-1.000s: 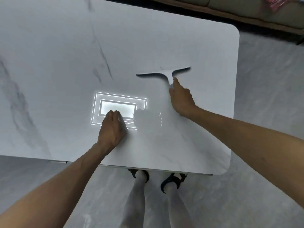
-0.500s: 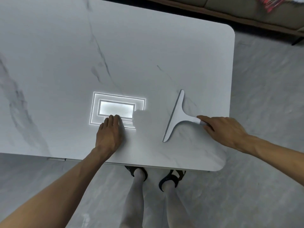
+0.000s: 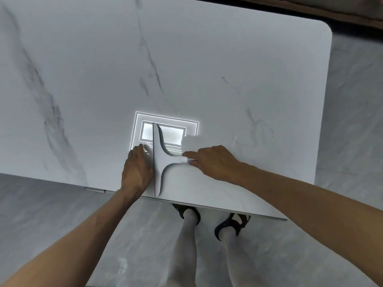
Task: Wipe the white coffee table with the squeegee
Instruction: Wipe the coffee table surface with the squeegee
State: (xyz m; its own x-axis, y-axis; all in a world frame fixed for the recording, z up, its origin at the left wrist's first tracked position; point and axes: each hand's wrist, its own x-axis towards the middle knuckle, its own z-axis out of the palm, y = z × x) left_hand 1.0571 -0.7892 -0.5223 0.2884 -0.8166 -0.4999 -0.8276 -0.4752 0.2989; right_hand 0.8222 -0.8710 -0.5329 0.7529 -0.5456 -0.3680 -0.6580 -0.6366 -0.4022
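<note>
The white marble-veined coffee table (image 3: 228, 69) fills most of the view. A white T-shaped squeegee (image 3: 159, 160) lies on it near the front edge, its blade running front to back. My right hand (image 3: 211, 162) grips the squeegee's handle from the right. Flat on the tabletop just left of the blade rests my left hand (image 3: 135, 169), its fingers straight and touching the blade's edge.
A bright rectangular reflection of a ceiling light (image 3: 165, 131) shows on the tabletop behind the squeegee. The table's front edge (image 3: 207, 207) runs just above my feet (image 3: 232, 224) on the grey floor. A dark sofa base (image 3: 310, 9) lies beyond the far edge.
My right hand has swept the squeegee leftward along the front of the table, from the right side up against my left hand. The left hand has stayed in place.
</note>
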